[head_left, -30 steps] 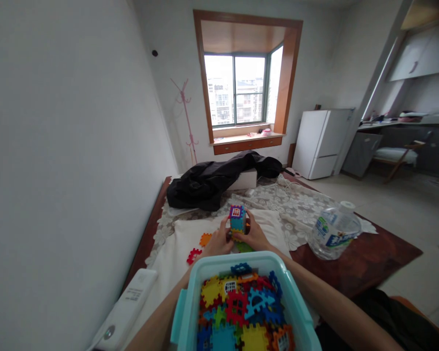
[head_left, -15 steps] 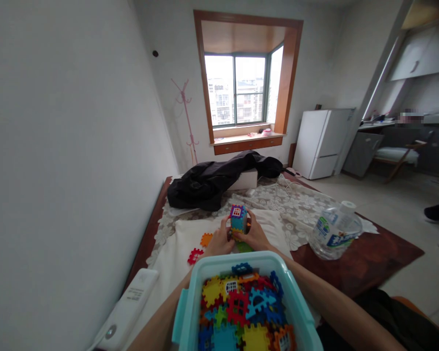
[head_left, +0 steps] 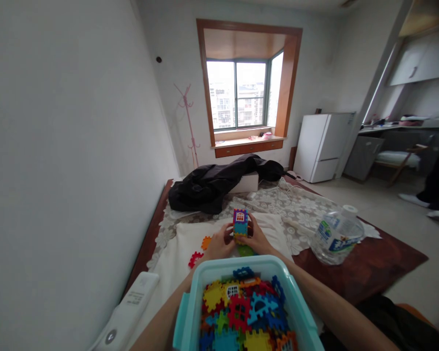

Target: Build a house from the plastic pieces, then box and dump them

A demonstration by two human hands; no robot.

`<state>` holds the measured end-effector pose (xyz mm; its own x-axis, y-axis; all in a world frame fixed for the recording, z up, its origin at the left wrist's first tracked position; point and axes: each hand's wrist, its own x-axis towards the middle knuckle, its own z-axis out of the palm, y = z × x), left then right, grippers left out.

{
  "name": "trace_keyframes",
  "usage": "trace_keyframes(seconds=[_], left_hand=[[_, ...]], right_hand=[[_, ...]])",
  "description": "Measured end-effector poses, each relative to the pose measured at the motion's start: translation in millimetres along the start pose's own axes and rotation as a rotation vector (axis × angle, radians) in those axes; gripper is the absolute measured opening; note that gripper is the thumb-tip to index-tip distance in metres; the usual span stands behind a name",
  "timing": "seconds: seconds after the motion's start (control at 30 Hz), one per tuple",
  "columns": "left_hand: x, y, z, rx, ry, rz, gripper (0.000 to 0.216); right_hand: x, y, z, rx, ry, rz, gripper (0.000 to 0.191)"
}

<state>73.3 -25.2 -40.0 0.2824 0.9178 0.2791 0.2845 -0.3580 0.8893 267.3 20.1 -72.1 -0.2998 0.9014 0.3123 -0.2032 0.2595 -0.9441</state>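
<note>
1. I see a small cube of bright, smooth plastic puzzle tiles.
2. Glossy turquoise plastic bin.
3. Matt cream cloth over lace.
4. Clear, shiny plastic water bottle.

Soft daylight enters through the wood-framed bay window at twelve o'clock, its panes overexposed. Shadows stay faint. Wide-angle distortion bends edges; three o'clock looks blurred.

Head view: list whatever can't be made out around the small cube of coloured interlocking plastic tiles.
- Cube of coloured plastic tiles: its lower faces, hidden by left hand and right hand.
- Green tile: mostly covered by the right hand.
- Turquoise plastic bin of tiles: near end cut off by the bottom edge.
- Clear water bottle: label print too small.
</note>
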Motion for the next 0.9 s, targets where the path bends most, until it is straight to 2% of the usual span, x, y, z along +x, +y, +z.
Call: trace_keyframes(seconds=[0.2,0.37,0.57,0.9], left_hand=[[-0.1,3.3,-1.9,-0.023,-0.071,0.008,0.061],[0.8,-7.1,-2.1,0.036,-0.121,0.092,0.061],[2.2,-18.6,1.3,0.237,-0.072,0.141,0.059],[3.3,-13.0,4.6,0.242,-0.028,0.077,0.067]], right_hand=[[-1.4,1.1,-6.8,0.037,-0.060,-0.003,0.104],[-2.2,0.2,-10.0,0.029,-0.096,0.007,0.106],[-1.5,-1.9,-4.3,-0.006,-0.088,-0.010,0.107],[1.4,5.8,-3.5,-0.013,-0.055,-0.015,0.107]])
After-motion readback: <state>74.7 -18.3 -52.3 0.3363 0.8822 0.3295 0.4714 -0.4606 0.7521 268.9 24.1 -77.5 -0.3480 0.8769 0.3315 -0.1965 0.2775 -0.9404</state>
